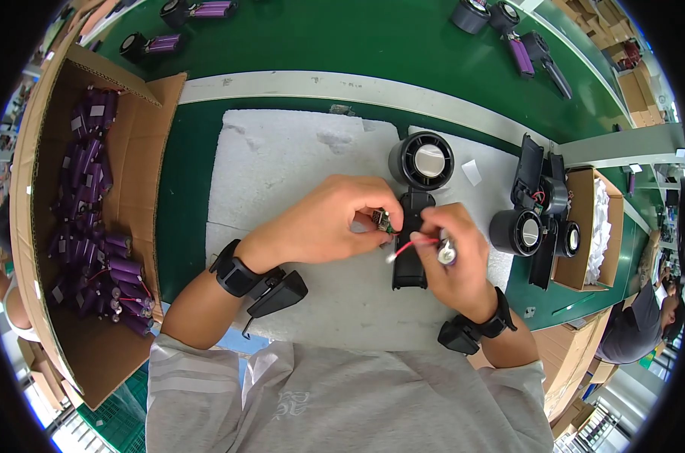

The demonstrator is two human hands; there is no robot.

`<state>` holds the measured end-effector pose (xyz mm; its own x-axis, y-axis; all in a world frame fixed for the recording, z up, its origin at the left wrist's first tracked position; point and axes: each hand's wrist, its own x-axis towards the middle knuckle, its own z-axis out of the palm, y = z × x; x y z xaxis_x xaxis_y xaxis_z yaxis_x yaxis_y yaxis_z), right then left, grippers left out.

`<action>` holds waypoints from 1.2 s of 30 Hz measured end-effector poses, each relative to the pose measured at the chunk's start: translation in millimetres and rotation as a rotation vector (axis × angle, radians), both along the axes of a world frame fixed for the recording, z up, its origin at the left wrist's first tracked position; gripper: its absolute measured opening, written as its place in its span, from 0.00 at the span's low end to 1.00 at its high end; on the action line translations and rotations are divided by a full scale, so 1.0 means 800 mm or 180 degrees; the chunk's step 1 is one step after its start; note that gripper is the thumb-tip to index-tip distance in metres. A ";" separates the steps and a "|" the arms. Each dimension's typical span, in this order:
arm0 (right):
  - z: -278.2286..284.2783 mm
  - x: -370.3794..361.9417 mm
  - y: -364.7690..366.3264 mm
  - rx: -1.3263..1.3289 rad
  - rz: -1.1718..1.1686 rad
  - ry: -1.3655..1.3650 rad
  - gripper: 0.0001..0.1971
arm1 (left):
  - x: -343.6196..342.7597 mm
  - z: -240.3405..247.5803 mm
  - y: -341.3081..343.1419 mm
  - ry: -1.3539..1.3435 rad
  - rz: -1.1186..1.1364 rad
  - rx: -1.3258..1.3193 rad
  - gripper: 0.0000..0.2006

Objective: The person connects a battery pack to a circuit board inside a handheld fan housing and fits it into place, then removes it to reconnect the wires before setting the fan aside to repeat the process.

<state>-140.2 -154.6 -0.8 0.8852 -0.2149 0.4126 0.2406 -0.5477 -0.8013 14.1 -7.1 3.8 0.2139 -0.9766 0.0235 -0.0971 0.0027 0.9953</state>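
White foam (282, 162) on the green counter (194, 170) holds a black fan (428, 160) toward its right edge, where the left hand (339, 219) pinches a little green board (383, 221) and the right hand (461, 255) a red wire (418, 242), seemingly a wire step needing careful lining-up next.

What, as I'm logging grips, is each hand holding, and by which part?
Left hand: green circuit board, apparently by its edges. Right hand: silver-ended piece, gripped part hidden.

No readable text (shirt print (291, 405) unclear)
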 end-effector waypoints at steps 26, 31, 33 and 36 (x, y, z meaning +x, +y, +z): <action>0.013 -0.002 -0.003 -0.0832 -0.0451 0.0525 0.04 | 0.008 -0.003 0.001 -0.0333 -0.0080 -0.0071 0.04; 0.012 -0.003 -0.003 -0.0634 -0.0396 0.0617 0.05 | 0.008 -0.006 0.003 0.0238 -0.0089 0.0310 0.06; 0.012 -0.004 -0.003 -0.0593 -0.0404 0.0621 0.05 | 0.007 -0.003 0.004 0.0764 -0.0005 0.0448 0.10; 0.013 -0.004 -0.004 -0.0524 -0.0385 0.0620 0.05 | 0.005 -0.001 0.002 0.1110 0.0121 0.0418 0.13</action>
<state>-143.0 -158.1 9.4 0.9232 -0.2680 0.2754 0.0158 -0.6897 -0.7239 18.0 -5.5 2.9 0.2232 -0.9576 -0.1821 0.2502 -0.1242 0.9602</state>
